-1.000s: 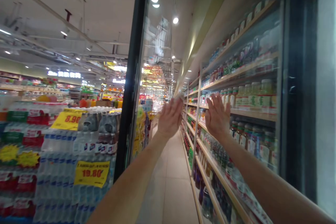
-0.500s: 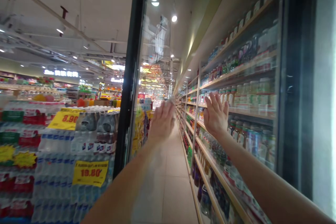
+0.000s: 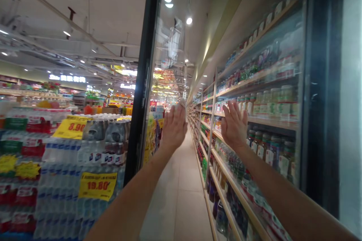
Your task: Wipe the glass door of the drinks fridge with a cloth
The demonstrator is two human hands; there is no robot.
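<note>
A black-framed glass door stands in front of me. Flat against its pane, or very near it, lies my left hand, fingers stretched upward. Something small and pale shows at those fingertips, too faint to name. To the right, my right hand is raised with its fingers spread and its palm toward the glass, holding nothing visible. Whether both palms touch the pane I cannot tell. Crumpled clear film or a whitish smear appears high on the left of the pane.
Shelves of bottled drinks run along the right, seen through or mirrored in the glass. A tiled floor stretches ahead. On the left are stacked packs of bottled water with yellow price signs. Store lights hang overhead.
My left hand, blurred before, is sharper and slightly higher on the glass. The right hand keeps nearly the same pose. The whole view has shifted a little.
</note>
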